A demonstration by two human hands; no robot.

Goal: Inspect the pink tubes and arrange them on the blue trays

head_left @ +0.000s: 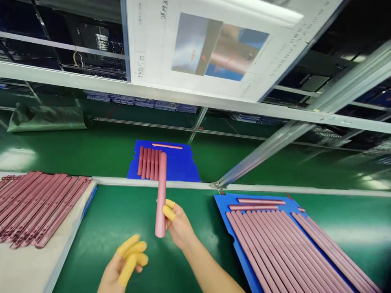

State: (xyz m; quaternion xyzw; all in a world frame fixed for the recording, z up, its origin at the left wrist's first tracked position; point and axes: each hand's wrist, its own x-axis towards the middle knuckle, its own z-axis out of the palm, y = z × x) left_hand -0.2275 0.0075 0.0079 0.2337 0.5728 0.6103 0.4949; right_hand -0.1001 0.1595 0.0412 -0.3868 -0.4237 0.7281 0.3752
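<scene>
**Item:** pink rod. Held upright above the green counter in right hand. Pinched near lower end between thumb and fingers capped in yellow cots. Upper end overlapping, in view, the far blue tray.

**Handling, by judgement:** straight and slim, probably light and stiff. Smooth matt coating, likely easy to mark, hence the cots. Best taken at lower third or mid-length with a fingertip pinch. Little risk of bending, some of rolling if laid on a bare surface.

**Left hand**: lower and nearer, empty, capped fingers loosely together and half curled, touching nothing.

**Nearby:**
- Row of similar rods in far blue tray, one laid crosswise at the back.
- Near blue tray at right, filled with long pink rods.
- Stack of flat pink strips at left on a white board.

**Surface and room:** green counter with glossy reflections. Aluminium rail dividing it from a green belt behind. Instruction sheet hanging overhead from a metal frame. Dark shelving beyond.
</scene>
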